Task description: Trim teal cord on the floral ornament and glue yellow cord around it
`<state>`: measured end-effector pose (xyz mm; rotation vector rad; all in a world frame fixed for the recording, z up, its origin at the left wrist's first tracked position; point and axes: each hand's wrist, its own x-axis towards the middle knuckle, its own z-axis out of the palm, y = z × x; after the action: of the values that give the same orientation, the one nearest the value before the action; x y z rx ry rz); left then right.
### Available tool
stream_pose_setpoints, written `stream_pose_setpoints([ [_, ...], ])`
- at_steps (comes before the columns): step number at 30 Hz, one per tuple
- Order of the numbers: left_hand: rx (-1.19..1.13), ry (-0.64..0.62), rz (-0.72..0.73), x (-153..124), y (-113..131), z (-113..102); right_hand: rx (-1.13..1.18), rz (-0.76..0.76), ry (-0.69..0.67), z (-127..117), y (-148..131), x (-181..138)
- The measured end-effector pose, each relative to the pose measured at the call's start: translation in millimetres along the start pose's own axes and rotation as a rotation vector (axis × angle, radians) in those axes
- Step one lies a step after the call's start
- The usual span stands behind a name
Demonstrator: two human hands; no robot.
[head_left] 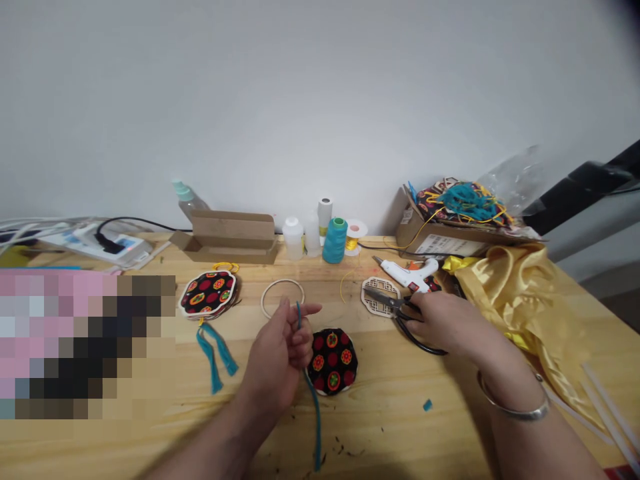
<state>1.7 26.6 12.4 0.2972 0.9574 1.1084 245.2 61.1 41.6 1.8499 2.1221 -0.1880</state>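
My left hand (287, 343) is closed on a strand of teal thread (316, 420); one short end rises above the fingers and the long end hangs toward the table. My right hand (445, 323) grips black-handled scissors (393, 302) by the handles. The scissor blades lie over a pale wooden lattice piece (381, 308). Beside my left hand, a round padded piece in black floral fabric (334, 362) rests on the table. Just behind that hand lies a thin wooden ring (267, 287), partly covered by my fingers.
A white glue gun (407, 270) lies behind my right hand. At left sits a finished-looking floral piece (209, 293) with teal tassels. A teal thread cone (335, 241), bottles and an open cardboard box (230, 240) line the wall. Gold satin cloth (520, 287) spreads at right, before a filled carton (430, 233).
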Motion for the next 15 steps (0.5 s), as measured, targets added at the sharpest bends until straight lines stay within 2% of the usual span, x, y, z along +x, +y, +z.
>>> stream_pose_setpoints([
  [5,-0.014,-0.025,0.004,0,1,1,-0.016,0.045,-0.050,3,6,4],
  [10,-0.004,-0.045,0.000,-2,-1,2,-0.013,0.056,-0.043,-2,5,-1],
  [13,0.030,-0.047,0.008,-4,-2,4,0.056,0.041,0.087,-11,-6,-9],
  [15,0.053,-0.067,0.017,-6,-4,6,0.272,-0.100,0.200,-17,-22,-14],
])
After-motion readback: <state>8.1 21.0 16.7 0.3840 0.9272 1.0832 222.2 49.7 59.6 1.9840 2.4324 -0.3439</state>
